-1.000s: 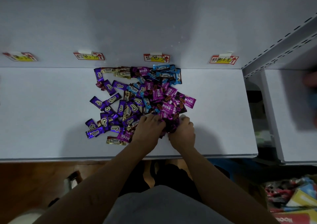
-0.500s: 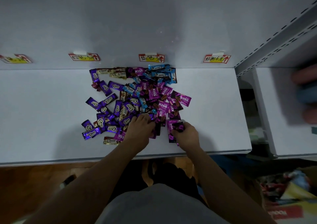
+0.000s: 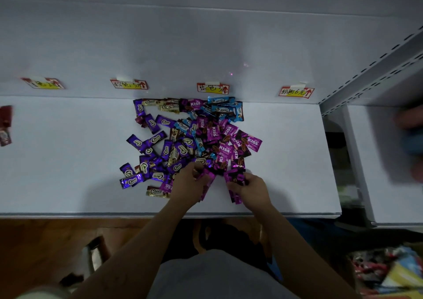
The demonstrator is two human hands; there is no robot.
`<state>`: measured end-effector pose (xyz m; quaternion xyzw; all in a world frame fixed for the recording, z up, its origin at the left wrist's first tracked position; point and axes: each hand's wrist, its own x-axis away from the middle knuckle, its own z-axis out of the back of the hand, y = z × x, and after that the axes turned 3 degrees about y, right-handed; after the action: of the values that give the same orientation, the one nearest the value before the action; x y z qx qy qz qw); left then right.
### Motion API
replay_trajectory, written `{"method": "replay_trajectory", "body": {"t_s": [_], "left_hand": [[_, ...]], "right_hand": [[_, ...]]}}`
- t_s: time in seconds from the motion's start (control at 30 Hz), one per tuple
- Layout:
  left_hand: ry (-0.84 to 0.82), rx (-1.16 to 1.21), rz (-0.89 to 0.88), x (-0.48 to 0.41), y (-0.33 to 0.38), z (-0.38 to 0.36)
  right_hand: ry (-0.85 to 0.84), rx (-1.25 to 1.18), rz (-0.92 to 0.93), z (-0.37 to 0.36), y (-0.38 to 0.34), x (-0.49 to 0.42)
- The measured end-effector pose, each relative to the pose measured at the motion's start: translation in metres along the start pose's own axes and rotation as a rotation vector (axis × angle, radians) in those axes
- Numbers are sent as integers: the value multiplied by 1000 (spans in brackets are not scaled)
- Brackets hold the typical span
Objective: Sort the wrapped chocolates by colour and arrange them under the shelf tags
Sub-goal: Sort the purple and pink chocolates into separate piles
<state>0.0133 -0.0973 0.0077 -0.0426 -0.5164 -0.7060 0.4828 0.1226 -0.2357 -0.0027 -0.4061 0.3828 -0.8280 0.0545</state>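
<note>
the white shelf (image 3: 68,161) carried the mixed pile (image 3: 190,138) of wrapped chocolates at its middle, spread from the back wall to near the front edge. step in hand, as judged: drawing magenta pieces from the near side of the pile. to do it well, take one colour per handful, slide each piece out along the surface so neighbours are not dragged, and keep the wrappers flat and parallel so the handful can be set down as one row. both forearms reached in over the front edge, backs of the hands upward. the left hand (image 3: 186,185) lay on the near edge of the pile, fingers curled around a few magenta wrappers (image 3: 207,176). the right hand (image 3: 253,190), just beside it, pinched a small magenta stack (image 3: 234,178) between thumb and fingers. the likely destination was the rightmost tag (image 3: 296,92), well apart from both hands.
</note>
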Motion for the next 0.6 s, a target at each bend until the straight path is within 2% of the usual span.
{"method": "replay_trajectory", "body": {"t_s": [0.4, 0.6], "left_hand": [[105, 557, 251, 25, -12, 16], [118, 755, 308, 34, -5, 28]], "right_hand": [[-247, -195, 36, -36, -38, 22], [-293, -159, 55, -50, -54, 25]]}}
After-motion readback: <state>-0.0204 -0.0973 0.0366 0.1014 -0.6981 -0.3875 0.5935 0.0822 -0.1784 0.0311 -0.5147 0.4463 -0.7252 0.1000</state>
